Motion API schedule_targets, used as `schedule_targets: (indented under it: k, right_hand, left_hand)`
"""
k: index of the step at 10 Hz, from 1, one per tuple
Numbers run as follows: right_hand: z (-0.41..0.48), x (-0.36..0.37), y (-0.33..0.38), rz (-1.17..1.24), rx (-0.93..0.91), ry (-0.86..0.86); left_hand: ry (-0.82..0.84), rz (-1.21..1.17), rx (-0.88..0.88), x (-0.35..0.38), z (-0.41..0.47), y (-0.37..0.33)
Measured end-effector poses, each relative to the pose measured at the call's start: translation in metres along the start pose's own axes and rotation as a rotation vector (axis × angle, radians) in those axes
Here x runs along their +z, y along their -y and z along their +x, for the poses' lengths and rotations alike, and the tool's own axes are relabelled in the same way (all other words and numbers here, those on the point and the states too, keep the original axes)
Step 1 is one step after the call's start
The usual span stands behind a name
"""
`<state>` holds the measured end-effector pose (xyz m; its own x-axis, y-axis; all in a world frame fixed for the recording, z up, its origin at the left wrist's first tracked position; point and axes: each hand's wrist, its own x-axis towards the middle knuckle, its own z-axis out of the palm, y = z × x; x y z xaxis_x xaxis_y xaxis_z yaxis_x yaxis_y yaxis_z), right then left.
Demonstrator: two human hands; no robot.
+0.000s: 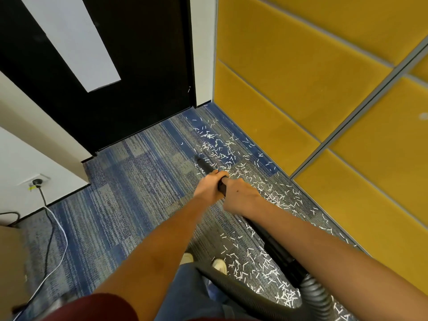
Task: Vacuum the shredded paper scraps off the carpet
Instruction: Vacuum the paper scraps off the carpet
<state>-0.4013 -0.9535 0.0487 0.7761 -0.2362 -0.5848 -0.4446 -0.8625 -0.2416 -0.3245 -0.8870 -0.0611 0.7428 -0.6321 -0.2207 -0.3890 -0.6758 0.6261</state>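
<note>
A black vacuum wand (205,166) points away from me toward the far corner, its tip low over the blue-grey carpet (129,186). My left hand (209,185) grips the wand further forward, and my right hand (240,196) grips it just behind. White shredded paper scraps (222,150) lie thick ahead of the tip and along the yellow wall, with more scraps (266,272) near my feet. The wand's lower tube (278,249) joins a grey ribbed hose (315,295) at the bottom right.
A black door (129,84) closes the far side. Yellow padded wall panels (312,89) run along the right. A wall socket (37,181) at the left holds a plug, with black and white cables (55,230) trailing over the carpet. My shoes (218,266) stand below.
</note>
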Motion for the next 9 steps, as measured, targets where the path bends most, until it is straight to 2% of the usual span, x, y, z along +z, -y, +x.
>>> schedule_targets:
  k: [3,5,6,9]
  right_hand:
    - [0.038,-0.026,0.032,0.009,-0.064,-0.028]
    - [0.087,-0.050,0.066,0.043,-0.038,-0.025]
    - [0.113,-0.063,0.080,0.036,-0.016,-0.008]
    - [0.131,-0.066,0.079,0.059,0.032,0.030]
  left_hand:
    - [-0.055,0.004,-0.015,-0.041,0.037,0.030]
    - [-0.042,-0.067,-0.026,-0.069,0.085,0.064]
    - [-0.043,-0.005,-0.030,-0.085,0.106,0.077]
    - [0.011,0.018,0.015,-0.084,0.122,0.083]
